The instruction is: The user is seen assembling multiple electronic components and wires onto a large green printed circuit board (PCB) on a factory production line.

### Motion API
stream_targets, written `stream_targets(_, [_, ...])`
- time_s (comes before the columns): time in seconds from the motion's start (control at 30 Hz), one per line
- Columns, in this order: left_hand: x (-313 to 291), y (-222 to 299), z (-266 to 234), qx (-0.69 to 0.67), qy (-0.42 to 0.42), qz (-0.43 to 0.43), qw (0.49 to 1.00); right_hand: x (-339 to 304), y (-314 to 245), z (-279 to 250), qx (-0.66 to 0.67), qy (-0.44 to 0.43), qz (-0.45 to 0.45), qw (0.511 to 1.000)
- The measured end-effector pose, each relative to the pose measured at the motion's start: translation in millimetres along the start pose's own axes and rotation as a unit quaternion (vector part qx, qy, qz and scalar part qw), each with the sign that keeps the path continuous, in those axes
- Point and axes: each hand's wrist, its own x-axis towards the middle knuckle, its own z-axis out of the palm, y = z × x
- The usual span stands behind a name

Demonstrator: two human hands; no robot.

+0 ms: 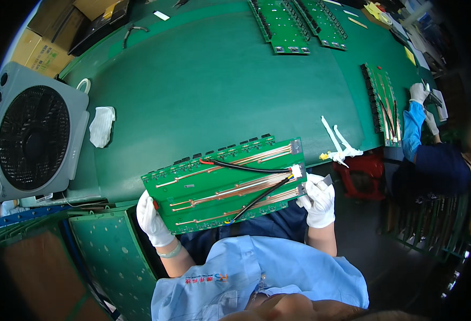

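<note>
A long green circuit board [214, 188] is held tilted in front of me, over the near edge of the table. Copper-coloured strips run along it, and a row of dark parts lines its far edge. Two black cables [257, 204] lead to a white connector [296, 171] at the right end. My left hand [154, 222], in a white glove, is closed on the board's left end. My right hand [320, 202], also gloved, is closed at the right end. A small flat grey piece [328, 180] shows by its fingers; what it is I cannot tell.
On the green table [203, 85] lie more circuit boards [281, 27], a white cloth [102, 127], white strips [338, 144] and pliers [133, 33]. A grey box fan [35, 131] stands left. At right, a co-worker's gloved hand [419, 92] is near another board [384, 104]. A red stool [363, 174] stands below.
</note>
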Motion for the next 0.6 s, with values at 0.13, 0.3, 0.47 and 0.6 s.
stream_targets(0.13, [-3.0,2.1,-0.8,-0.008,-0.001,0.009,1.000,0.1,1.9,-0.9,-0.019,0.011,-0.007,1.000])
stream_targets(0.3, [-6.4,2.9,-0.4,-0.027,-0.001,0.005,1.000,8.5,6.0,-6.7,-0.008,-0.040,-0.039,0.998])
stream_targets(0.47, [-10.6,2.4,1.0,0.021,0.018,0.016,0.999,11.4,9.7,-8.5,-0.013,-0.013,-0.047,0.999])
stream_targets(0.6, [-11.2,3.3,0.2,0.036,0.013,0.010,0.999,9.5,10.4,-6.8,-0.053,0.013,-0.063,0.997])
